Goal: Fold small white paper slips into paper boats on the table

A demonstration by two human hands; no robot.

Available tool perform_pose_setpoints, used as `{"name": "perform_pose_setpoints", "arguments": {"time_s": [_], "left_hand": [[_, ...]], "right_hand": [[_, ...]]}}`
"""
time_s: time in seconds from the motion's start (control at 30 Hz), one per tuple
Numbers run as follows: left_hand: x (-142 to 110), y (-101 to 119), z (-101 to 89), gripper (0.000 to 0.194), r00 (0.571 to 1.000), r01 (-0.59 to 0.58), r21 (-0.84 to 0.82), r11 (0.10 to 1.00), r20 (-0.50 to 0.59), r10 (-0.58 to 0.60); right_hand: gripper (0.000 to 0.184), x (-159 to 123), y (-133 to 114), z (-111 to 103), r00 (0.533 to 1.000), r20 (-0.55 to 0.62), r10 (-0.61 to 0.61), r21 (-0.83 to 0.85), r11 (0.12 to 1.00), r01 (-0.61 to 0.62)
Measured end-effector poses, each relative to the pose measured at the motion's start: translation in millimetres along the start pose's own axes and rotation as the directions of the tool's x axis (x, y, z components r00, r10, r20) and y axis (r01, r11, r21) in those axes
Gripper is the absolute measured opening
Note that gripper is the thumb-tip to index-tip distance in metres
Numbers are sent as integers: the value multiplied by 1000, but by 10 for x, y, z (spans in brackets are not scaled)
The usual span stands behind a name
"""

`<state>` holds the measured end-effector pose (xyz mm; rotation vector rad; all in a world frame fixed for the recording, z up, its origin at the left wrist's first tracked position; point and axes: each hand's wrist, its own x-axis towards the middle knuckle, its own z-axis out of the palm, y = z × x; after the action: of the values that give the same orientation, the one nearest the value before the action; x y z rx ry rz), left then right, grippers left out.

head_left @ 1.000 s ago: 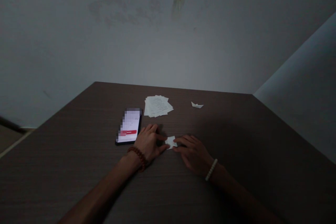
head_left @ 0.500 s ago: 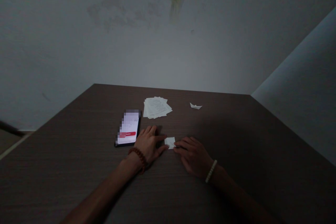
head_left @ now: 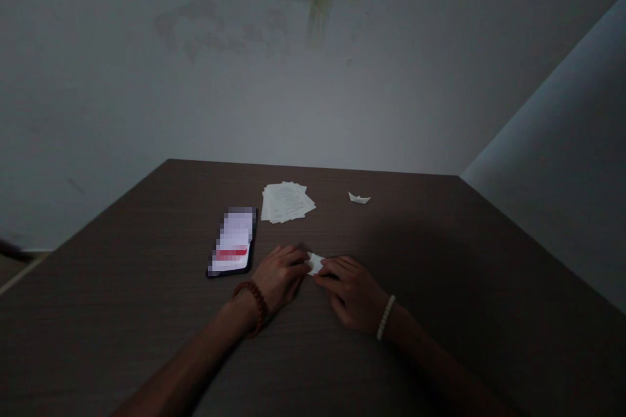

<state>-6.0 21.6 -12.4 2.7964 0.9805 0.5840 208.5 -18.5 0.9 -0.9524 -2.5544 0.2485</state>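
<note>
A small folded piece of white paper (head_left: pixel 315 264) lies low over the dark table, between my two hands. My left hand (head_left: pixel 281 273), with a brown bead bracelet at the wrist, has its fingers closed on the paper's left edge. On the opposite edge, the fingertips of my right hand (head_left: pixel 352 290) pinch the paper; a pale bead bracelet circles that wrist. Fingers cover both sides of the paper, so only its middle shows.
A phone (head_left: pixel 233 241) with a lit, partly blurred screen lies left of my left hand. Behind it is a loose stack of printed white papers (head_left: pixel 287 202). A little folded paper boat (head_left: pixel 359 198) stands farther back on the brown table (head_left: pixel 147 221), which meets a wall.
My left hand's spread fingers have drawn together onto the paper's left edge. The paper has tilted and more of it is covered. The whole view has shifted slightly.
</note>
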Motion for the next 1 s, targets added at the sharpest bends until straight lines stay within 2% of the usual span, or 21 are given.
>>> {"name": "perform_pose_setpoints", "arguments": {"time_s": [0.17,0.33,0.5,0.67,1.0], "left_hand": [[-28,-9,-76,24,996,-62,-47,997,63,65],[-31,8,-141,28,992,-18,-4,1000,126,19],[-9,82,-197,28,993,-15,80,997,119,5],[10,147,-166,30,995,-20,172,985,103,2],[2,149,-199,30,982,-69,145,987,185,41]], "right_hand": [[34,1,17,0,1000,-19,4,20,1000,-4],[28,0,6,3,998,-44,34,43,999,-32],[26,-14,-3,3,998,-43,42,47,998,-40],[29,-24,3,9,998,-36,51,45,998,-50],[30,-16,13,27,995,-32,93,41,995,-92]]}}
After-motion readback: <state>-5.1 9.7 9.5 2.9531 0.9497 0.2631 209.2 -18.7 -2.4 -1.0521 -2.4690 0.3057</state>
